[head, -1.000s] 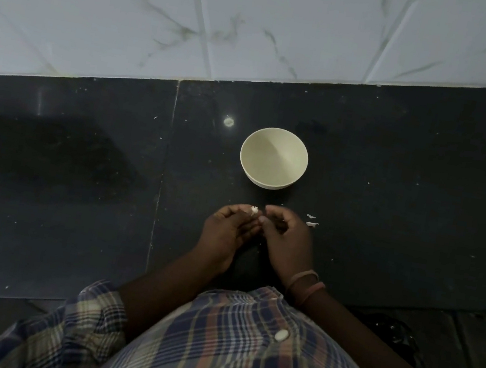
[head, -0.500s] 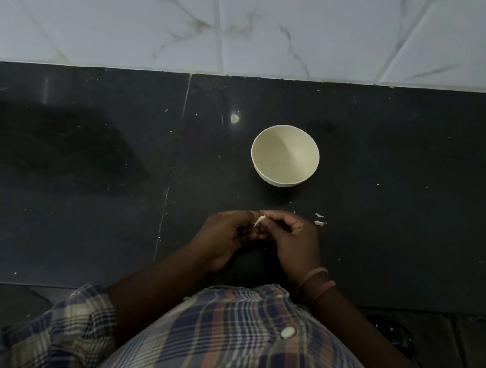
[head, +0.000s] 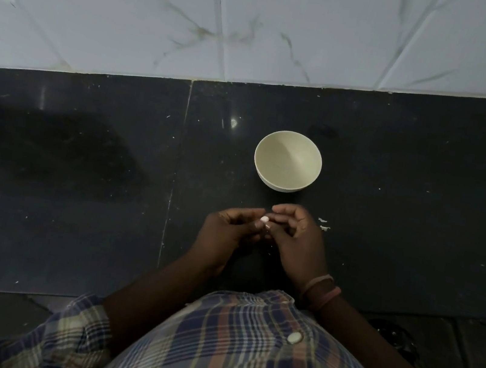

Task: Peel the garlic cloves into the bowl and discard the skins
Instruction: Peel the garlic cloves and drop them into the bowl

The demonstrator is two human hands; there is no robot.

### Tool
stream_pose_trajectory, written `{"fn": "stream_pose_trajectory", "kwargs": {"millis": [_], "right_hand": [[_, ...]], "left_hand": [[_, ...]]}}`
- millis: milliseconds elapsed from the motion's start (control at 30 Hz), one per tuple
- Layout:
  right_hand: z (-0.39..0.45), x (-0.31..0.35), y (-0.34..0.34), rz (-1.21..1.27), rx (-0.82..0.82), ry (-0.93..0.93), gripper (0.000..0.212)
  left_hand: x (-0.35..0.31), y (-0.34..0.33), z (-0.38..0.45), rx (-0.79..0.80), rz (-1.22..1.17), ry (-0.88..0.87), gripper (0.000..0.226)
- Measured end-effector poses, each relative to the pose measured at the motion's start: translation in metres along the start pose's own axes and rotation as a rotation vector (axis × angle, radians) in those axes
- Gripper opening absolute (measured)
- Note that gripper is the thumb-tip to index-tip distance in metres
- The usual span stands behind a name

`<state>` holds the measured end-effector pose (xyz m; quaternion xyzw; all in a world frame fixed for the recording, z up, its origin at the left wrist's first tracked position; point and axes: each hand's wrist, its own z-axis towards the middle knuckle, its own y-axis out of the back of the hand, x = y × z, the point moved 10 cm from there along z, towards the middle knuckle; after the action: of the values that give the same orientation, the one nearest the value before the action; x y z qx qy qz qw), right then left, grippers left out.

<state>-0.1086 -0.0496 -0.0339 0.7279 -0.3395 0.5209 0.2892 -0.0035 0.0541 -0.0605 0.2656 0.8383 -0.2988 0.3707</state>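
I see the clove [head: 264, 218] as a small white speck pinched at the tips of the left hand [head: 229, 232], low over the counter [head: 417, 243] and just short of the bowl [head: 287, 161], which sits at twelve o'clock from it. The left fingers are curled onto it; the right hand [head: 297, 243] comes in from three o'clock with its fingers bent toward the same spot, and I think it is picking at the skin, though the light is too dim for me to say whether it is actually gripping anything. My main worry is the clove slipping: it is tiny, held by fingertips only, and a hard tug on the skin could flick it onto the dark counter rather than into the bowl. The bowl looks empty from here, and it is light-looking, so a knuckle reaching forward could nudge or tip it. A few white scraps [head: 323, 224] already lie at three o'clock of the hands, just beside the right one; more skin dropped there would scatter across the stone and be hard to gather, and a loose flake could fall into the bowl with the clove if both are released over it together.
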Motion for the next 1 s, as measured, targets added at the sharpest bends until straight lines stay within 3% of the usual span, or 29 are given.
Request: {"fn": "stream_pose_trajectory", "kwargs": {"millis": [333, 733, 1000], "right_hand": [[-0.003, 0.021, 0.007, 0.03, -0.071, -0.007, 0.008], [-0.003, 0.004, 0.005, 0.006, 0.021, -0.177, 0.01], [-0.004, 0.005, 0.006, -0.072, 0.075, -0.205, 0.012]], "left_hand": [[-0.031, -0.004, -0.01, -0.069, 0.18, -0.24, 0.015], [-0.038, -0.011, -0.016, -0.088, 0.491, -0.383, 0.02], [-0.044, -0.017, -0.022, -0.129, 0.563, -0.517, 0.022]]}}
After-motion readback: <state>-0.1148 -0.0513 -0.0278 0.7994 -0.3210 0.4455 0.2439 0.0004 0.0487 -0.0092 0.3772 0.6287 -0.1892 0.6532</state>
